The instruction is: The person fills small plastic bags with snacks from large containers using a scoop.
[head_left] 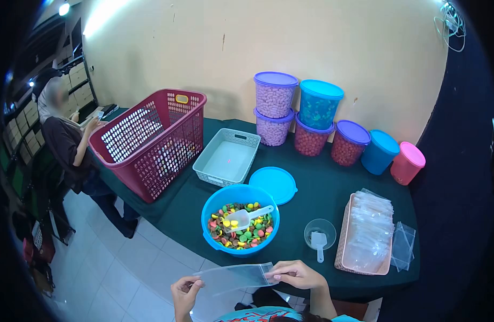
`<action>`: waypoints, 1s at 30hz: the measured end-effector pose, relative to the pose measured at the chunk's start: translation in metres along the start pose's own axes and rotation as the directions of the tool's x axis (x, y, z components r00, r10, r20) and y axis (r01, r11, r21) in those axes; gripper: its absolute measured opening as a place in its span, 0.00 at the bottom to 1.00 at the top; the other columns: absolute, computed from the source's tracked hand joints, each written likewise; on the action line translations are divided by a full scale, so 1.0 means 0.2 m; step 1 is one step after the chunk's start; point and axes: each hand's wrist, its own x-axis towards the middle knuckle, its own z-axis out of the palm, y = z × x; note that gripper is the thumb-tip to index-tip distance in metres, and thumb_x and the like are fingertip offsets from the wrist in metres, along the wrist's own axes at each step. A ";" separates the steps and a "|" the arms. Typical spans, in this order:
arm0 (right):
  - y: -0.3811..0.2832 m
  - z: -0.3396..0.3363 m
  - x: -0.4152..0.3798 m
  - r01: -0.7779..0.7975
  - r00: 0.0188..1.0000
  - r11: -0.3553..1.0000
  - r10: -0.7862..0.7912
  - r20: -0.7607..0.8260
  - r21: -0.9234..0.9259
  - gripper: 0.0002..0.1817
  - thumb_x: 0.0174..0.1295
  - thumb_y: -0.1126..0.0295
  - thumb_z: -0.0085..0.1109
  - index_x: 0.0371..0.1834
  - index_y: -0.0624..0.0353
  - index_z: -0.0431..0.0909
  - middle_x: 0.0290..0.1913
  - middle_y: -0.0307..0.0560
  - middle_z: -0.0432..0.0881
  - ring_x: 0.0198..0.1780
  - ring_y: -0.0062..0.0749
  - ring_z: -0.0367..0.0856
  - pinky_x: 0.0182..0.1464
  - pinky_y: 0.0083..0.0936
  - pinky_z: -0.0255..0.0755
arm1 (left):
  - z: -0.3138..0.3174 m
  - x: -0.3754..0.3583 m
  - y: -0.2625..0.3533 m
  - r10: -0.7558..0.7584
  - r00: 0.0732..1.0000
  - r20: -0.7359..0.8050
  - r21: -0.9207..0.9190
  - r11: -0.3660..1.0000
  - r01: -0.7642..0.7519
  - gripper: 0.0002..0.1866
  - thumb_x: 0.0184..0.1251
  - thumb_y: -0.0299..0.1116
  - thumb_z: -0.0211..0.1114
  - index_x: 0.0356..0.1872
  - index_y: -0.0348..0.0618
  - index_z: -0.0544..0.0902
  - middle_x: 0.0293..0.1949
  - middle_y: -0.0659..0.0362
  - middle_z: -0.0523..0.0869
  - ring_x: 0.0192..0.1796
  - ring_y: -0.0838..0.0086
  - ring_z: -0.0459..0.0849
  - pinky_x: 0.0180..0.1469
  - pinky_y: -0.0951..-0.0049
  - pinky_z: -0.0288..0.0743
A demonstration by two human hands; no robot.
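A clear plastic zip bag (233, 278) is stretched flat between my two hands, in front of the table's near edge. My left hand (185, 292) pinches its left end between thumb and fingers. At the other end, by the zip strip, my right hand (296, 275) grips the bag, some fingertips showing through the plastic. Just beyond the bag stands a blue tub (207, 236) of multicoloured button-like pieces in green, yellow, pink and brown. A white scoop (247, 217) lies on those pieces, with a few yellow ones in it.
A pink basket (341, 257) of clear bags (369, 231) and a clear bowl (311, 228) with a small scoop (319, 248) sit right. Behind are a blue lid (276, 185), grey-green tray (228, 158), maroon basket (150, 169) and several filled tubs (314, 104). Another person (70, 129) stands left.
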 end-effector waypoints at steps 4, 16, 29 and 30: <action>0.02 -0.05 0.12 -0.009 0.999 0.998 0.005 -0.052 -0.068 0.08 0.55 0.76 0.56 0.37 0.67 0.79 0.31 0.45 0.80 0.32 0.21 0.76 0.34 0.17 0.70 | 0.04 0.17 -0.02 0.020 1.000 0.000 -0.036 0.999 -0.020 0.04 0.53 0.19 0.61 0.30 0.30 0.79 0.28 0.54 0.81 0.32 0.75 0.80 0.37 0.78 0.74; 0.05 -0.08 0.59 -0.049 0.998 0.965 0.039 0.043 0.257 0.05 0.50 0.73 0.64 0.24 0.61 0.78 0.24 0.33 0.75 0.28 0.11 0.71 0.29 0.10 0.63 | 0.17 0.47 0.08 0.149 0.937 -0.317 0.141 0.984 -0.109 0.20 0.54 0.38 0.65 0.45 0.39 0.74 0.48 0.54 0.75 0.50 0.71 0.73 0.53 0.61 0.66; 0.08 0.12 0.77 -0.033 0.988 0.933 0.085 -0.129 0.357 0.09 0.47 0.79 0.64 0.21 0.61 0.72 0.27 0.37 0.77 0.30 0.14 0.75 0.30 0.12 0.67 | 0.22 0.88 0.28 0.113 0.666 0.737 0.549 0.475 -0.688 0.58 0.24 0.67 0.69 0.62 0.46 0.60 0.62 0.56 0.62 0.68 0.60 0.50 0.55 0.36 0.11; 0.09 0.13 0.78 -0.040 0.979 0.904 0.120 -0.163 0.426 0.09 0.47 0.79 0.65 0.20 0.61 0.72 0.27 0.37 0.77 0.30 0.15 0.76 0.30 0.12 0.68 | 0.22 0.91 0.26 0.140 0.634 0.761 0.493 0.511 -0.704 0.58 0.26 0.67 0.67 0.63 0.46 0.58 0.64 0.56 0.58 0.68 0.60 0.49 0.54 0.33 0.14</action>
